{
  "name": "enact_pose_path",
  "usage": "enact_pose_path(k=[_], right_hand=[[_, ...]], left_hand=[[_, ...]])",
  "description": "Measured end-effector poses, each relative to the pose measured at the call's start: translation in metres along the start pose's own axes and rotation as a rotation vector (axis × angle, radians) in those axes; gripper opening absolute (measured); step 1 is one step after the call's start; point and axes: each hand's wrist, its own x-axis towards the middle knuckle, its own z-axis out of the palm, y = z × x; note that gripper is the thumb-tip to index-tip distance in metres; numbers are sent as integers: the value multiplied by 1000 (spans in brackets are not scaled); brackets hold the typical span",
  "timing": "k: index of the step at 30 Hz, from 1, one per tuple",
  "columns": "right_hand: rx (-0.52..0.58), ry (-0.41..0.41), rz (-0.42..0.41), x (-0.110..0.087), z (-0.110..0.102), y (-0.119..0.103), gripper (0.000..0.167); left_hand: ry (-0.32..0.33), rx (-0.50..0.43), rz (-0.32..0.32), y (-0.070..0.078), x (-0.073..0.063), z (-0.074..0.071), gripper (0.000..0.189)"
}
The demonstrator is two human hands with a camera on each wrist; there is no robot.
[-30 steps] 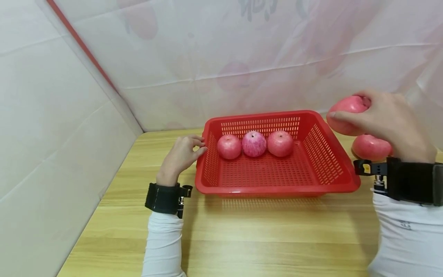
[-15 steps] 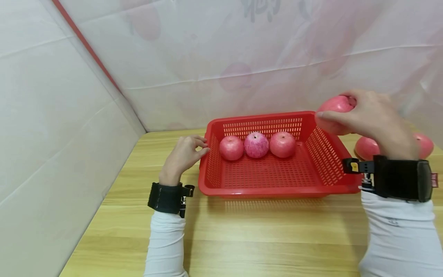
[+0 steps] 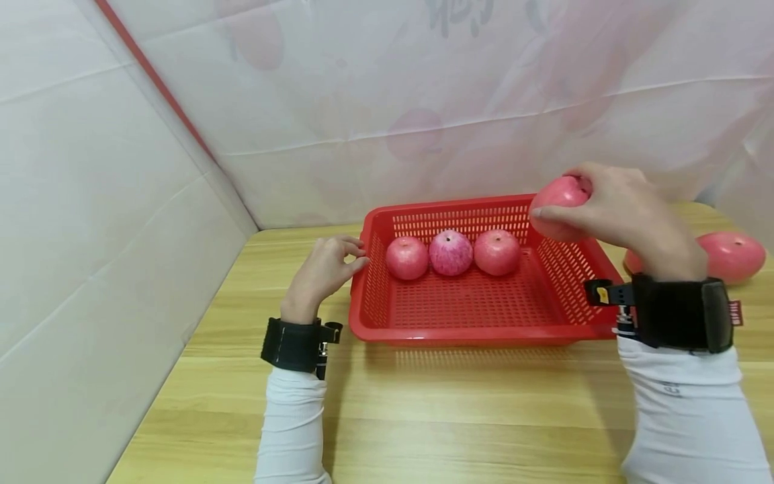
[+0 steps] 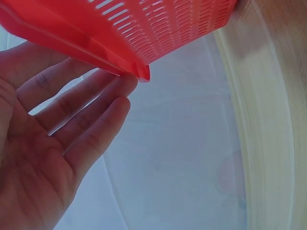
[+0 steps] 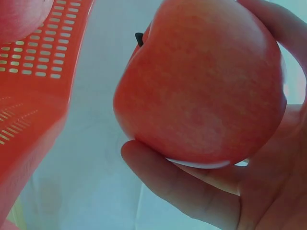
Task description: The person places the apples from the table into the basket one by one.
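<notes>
A red plastic basket [image 3: 484, 334] with slotted walls stands on the table. Inside it, along the back, sit three apples in a row: a pink-red one [image 3: 407, 258], a purplish streaked one [image 3: 450, 253] and another pink-red one [image 3: 497, 253]. Over the basket's right back corner, my right hand [image 3: 631, 218] grips a pink-red apple [image 3: 556, 208] between thumb and fingers; its dark stem shows in the right wrist view. My left hand [image 3: 323, 275] is at the left rim, its nearly straight fingers [image 4: 91, 108] touching the rim from outside.
To the right of the basket another apple [image 3: 733, 257] lies on the wooden table [image 3: 459, 410], with one more largely hidden behind my right wrist. A pale printed sheet [image 3: 363, 87] rises behind the table, and a white one [image 3: 109, 235] at the left.
My right hand has carried the gripped apple leftward, from beyond the basket's right edge to over its right back corner. An apple on the table at right has come into view. My left hand stays at the rim.
</notes>
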Motion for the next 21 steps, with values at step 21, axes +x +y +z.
enact_pose_path(k=[21], right_hand=[[-53,-33,-189,7,2,-23,65]], left_hand=[[7,21,30,0,0,0,19]])
